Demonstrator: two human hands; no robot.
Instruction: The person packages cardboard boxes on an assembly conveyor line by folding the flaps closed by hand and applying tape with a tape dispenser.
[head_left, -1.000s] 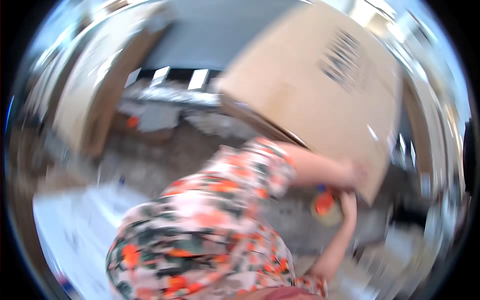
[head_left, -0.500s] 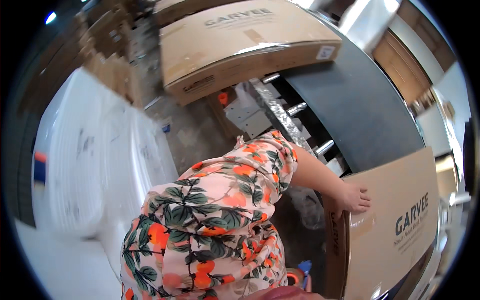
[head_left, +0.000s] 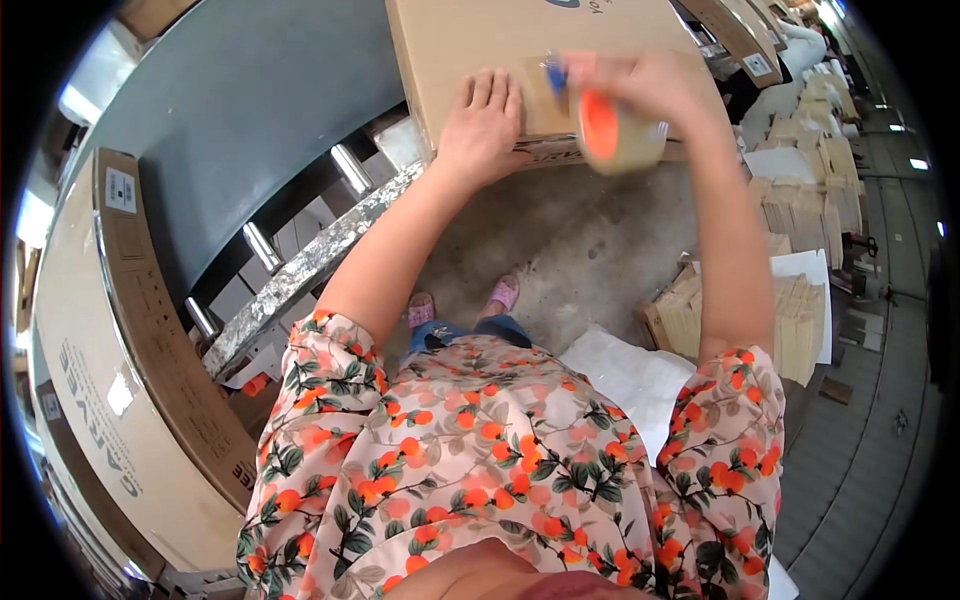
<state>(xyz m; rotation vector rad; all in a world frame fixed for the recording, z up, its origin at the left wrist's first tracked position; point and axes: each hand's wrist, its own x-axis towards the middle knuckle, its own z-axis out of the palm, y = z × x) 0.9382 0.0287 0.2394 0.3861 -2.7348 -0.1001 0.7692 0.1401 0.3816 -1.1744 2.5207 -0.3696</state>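
Observation:
A large brown cardboard box lies ahead of me on the work surface. My left hand rests on top near its closest edge, palm down with the fingers stretched out. Above the box's near right part, my right hand is closed around a tape dispenser, blurred by motion. It has a blue part and a wide roll of tape with an orange core. Whether the tape touches the carton cannot be made out.
A dark grey table with metal rollers along its edge extends to the left. Another large carton stands at far left. Stacked flat pieces and a white sheet lie at right, over concrete floor.
My view has swung round, so the box sits ahead instead of at the lower right. My left hand remains on the box. The tape dispenser, low at the edge before, is now raised over it.

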